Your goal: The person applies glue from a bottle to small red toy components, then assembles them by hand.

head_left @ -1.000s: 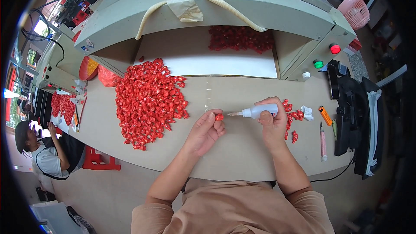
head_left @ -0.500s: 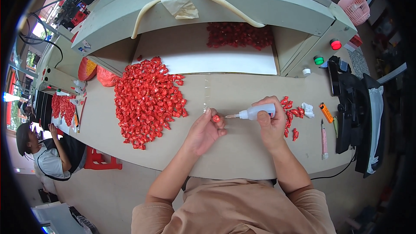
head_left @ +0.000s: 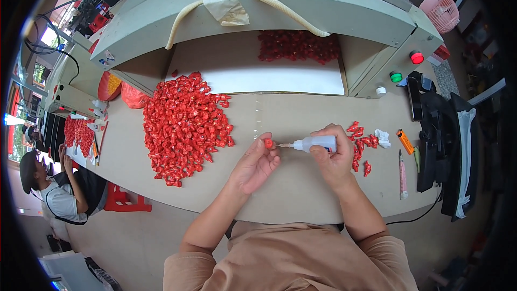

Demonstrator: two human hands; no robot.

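Observation:
Pinched between the thumb and fingers of my left hand (head_left: 253, 164) is a small red plastic piece (head_left: 268, 143). My right hand (head_left: 335, 159) is wrapped round a white squeeze bottle (head_left: 315, 143) with a thin nozzle, held almost level and pointing left. The nozzle tip is close to the red piece; whether they touch, I cannot tell. A large heap of similar red pieces (head_left: 186, 129) lies to the left of my hands. Right of my right hand is a small loose group of red pieces (head_left: 356, 148).
A grey machine (head_left: 301, 8) with an open bay arches over the table's far side; more red pieces (head_left: 299, 47) lie inside. Rightward are crumpled tissue (head_left: 383, 137), an orange tool (head_left: 405, 141), a pink cutter (head_left: 403, 175) and black equipment (head_left: 433, 134). Another person (head_left: 59, 188) sits far left.
The bottle has shifted slightly left and its body has dipped a little. My left fingers have turned the red piece slightly. At far left, the other person's hand has risen.

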